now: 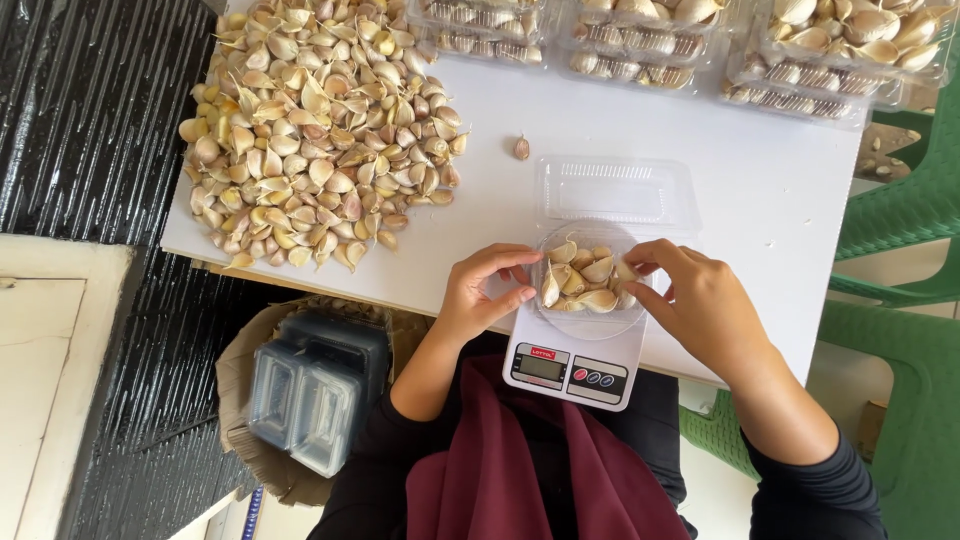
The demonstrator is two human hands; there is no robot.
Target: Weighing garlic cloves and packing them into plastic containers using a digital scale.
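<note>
A clear plastic clamshell tray (612, 192) sits on a white kitchen scale (572, 365) with its lid open toward the far side. Garlic cloves (585, 283) fill its lower half. My left hand (482, 293) pinches the tray's left edge, fingertips touching the rim. My right hand (700, 300) grips the tray's right edge, fingers curled over the rim beside the cloves. A big heap of loose garlic cloves (315, 130) lies on the white table (780, 190) at the far left.
Several filled, closed clear trays (640, 45) line the table's far edge. A single clove (521, 148) lies alone mid-table. Below the table's left side a cardboard box holds stacked empty containers (310, 390). Green plastic chairs (905, 200) stand to the right.
</note>
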